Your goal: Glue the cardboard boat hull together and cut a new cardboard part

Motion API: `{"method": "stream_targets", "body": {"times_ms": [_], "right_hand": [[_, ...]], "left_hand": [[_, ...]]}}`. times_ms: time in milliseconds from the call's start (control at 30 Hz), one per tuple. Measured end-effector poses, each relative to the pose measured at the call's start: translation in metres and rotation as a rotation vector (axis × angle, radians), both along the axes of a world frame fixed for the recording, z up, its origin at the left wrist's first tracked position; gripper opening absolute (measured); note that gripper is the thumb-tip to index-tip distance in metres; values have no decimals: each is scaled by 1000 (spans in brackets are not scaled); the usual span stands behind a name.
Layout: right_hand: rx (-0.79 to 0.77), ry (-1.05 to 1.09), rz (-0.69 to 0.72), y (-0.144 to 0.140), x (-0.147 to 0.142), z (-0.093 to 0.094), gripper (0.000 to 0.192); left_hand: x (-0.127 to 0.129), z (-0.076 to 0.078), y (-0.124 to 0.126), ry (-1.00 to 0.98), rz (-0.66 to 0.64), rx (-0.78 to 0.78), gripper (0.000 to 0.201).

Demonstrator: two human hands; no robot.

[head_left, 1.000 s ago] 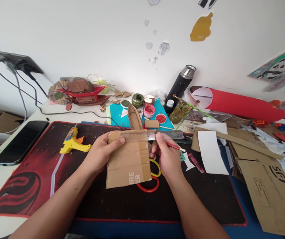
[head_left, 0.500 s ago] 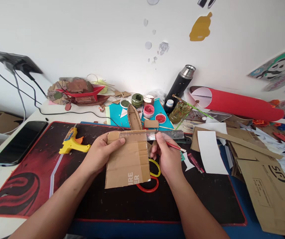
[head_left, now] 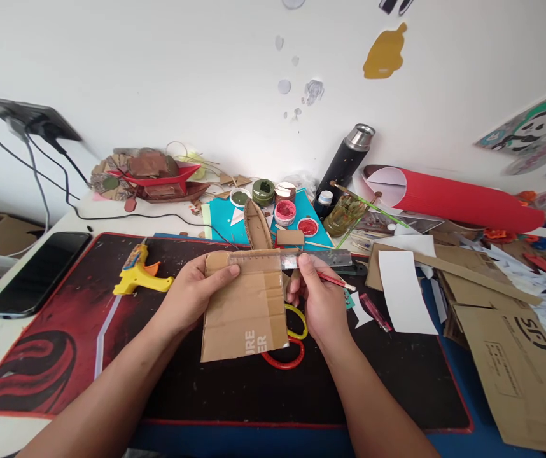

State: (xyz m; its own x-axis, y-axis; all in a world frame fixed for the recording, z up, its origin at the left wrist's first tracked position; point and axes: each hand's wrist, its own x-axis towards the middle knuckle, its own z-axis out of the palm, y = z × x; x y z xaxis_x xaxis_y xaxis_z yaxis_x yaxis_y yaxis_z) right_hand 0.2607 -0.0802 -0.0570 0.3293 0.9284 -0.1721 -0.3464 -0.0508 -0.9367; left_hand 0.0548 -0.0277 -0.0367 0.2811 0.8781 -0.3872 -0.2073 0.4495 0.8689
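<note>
My left hand is closed on the left side of a brown cardboard piece, its thumb pressed over the end of a clear ruler. The ruler lies across the cardboard's upper edge and sticks out to the right. My right hand pinches the ruler beyond the cardboard's right edge, and a red pencil is held in the same fingers. Scissors with yellow and red handles lie on the mat below, partly hidden by the cardboard. Beyond the ruler stands a small boat-shaped cardboard piece.
A yellow glue gun and a phone lie to the left. Paint jars, a black flask and a jar of brushes stand at the back. Cardboard sheets, white paper and a cutter are on the right.
</note>
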Motion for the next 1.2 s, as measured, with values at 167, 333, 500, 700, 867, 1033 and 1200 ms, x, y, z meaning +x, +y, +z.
{"method": "stream_targets", "body": {"times_ms": [167, 333, 500, 700, 867, 1033, 1200], "right_hand": [[-2, 2, 14, -1, 0, 0, 47], [-1, -7, 14, 0, 0, 1, 47], [-2, 5, 15, 0, 0, 0, 46], [-1, 4, 9, -1, 0, -1, 47], [-20, -2, -1, -1, 1, -1, 44], [-18, -3, 2, 0, 0, -2, 46], [-14, 1, 3, -1, 0, -2, 46]], "left_hand": [[1, 0, 0, 8, -4, 0, 40], [0, 1, 0, 8, -6, 7, 40], [0, 0, 1, 10, -19, 14, 39], [1, 0, -1, 27, -20, 18, 41], [1, 1, -1, 41, -28, 29, 42], [1, 0, -1, 51, -25, 36, 42], [1, 0, -1, 33, -29, 24, 42]]}}
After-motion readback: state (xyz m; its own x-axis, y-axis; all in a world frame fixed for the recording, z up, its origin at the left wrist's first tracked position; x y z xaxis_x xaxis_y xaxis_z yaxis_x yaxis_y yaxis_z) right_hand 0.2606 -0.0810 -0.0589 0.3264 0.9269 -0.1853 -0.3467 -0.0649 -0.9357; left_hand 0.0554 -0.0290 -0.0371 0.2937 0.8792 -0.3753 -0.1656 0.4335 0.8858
